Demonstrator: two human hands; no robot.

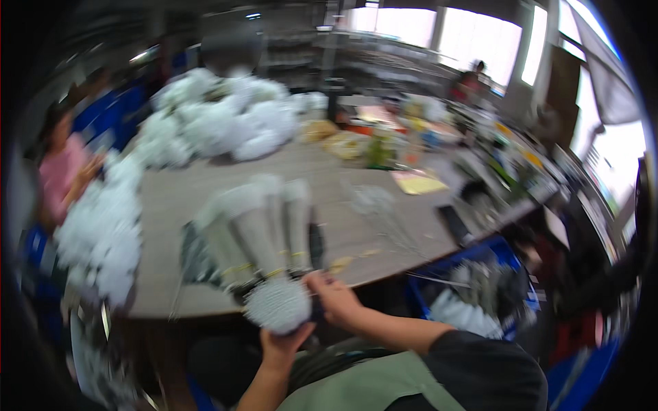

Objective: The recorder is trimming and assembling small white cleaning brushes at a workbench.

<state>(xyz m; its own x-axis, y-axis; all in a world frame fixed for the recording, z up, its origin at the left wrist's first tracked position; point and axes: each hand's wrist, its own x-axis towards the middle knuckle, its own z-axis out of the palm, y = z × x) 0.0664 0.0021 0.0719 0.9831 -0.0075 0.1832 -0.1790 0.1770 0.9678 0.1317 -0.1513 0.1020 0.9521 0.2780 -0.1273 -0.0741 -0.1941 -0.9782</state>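
Observation:
A tight bundle of thin whitish strands [277,306] shows its round, dotted end at the table's near edge. My left hand [284,342] is closed around it from below. To the right of that end, my right hand [332,296] has its fingers curled together against the bundle's side; what they pinch is hidden and blurred. Just beyond, several long pale bundles [257,222] fan out on the table, with yellow bands near their close ends. A dark sheet [197,257] lies partly under them.
White fluffy heaps [212,120] cover the table's [164,205] far left and left edge. Loose strands [377,205], yellow paper [418,182] and a dark phone-like slab [454,222] lie right. A blue crate [504,253] stands low right. A person in pink [65,161] works at left.

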